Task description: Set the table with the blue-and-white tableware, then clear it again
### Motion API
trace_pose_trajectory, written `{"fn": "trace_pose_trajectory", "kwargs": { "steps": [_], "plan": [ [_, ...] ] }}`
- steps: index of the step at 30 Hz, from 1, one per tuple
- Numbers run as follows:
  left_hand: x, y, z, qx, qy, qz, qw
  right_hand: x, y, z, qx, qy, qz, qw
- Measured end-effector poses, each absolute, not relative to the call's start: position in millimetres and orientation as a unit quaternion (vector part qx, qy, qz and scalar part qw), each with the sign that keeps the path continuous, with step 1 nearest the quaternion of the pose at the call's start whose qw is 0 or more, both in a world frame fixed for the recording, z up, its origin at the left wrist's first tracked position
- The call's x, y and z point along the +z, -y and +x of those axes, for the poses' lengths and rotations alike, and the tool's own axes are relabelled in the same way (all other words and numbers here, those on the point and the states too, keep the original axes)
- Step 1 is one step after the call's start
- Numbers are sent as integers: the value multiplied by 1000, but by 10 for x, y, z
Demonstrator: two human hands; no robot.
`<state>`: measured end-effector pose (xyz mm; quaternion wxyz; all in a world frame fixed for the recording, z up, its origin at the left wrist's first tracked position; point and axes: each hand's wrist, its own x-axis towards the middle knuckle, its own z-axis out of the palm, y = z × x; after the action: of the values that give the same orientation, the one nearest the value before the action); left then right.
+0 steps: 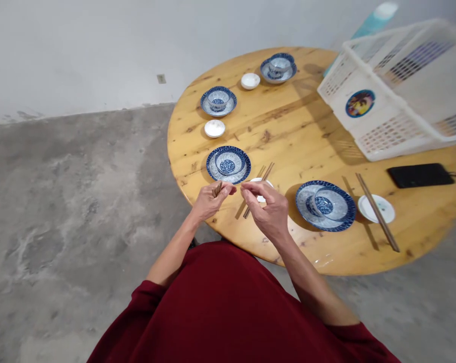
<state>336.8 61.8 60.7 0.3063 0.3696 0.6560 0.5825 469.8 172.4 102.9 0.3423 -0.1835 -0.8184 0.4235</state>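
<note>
My left hand (212, 200) is closed round some brown chopsticks (217, 189), seen nearly end-on above the table's front edge. Just to its right, my right hand (267, 205) has thumb and forefinger pinched together; whatever lies between the fingertips is too small to make out. Behind the right hand, a pair of chopsticks (268, 171) rests across a small white dish (257, 180), partly hidden by the fingers. Beyond my left hand sits a blue-patterned plate (247, 170) with a glass bowl (228, 164) on it.
Another plate with a bowl (324, 204) stands right of my hands, beside a white dish crossed by chopsticks (377, 212). Two more settings (218, 100) (278, 68) have white saucers (214, 128) (250, 80). A white plastic basket (386, 118) and black phone (420, 175) occupy the right side.
</note>
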Motion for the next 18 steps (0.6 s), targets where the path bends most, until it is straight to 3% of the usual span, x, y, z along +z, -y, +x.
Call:
{"fn": "trace_pose_trajectory", "kwargs": {
  "steps": [7, 18],
  "plan": [
    [621, -678, 3396, 544, -717, 358, 249, 1151, -1637, 4570, 362, 843, -140, 373],
    [538, -795, 3496, 430, -850, 302, 48, 991, -1521, 4427, 377, 841, -142, 362]
  ]
}}
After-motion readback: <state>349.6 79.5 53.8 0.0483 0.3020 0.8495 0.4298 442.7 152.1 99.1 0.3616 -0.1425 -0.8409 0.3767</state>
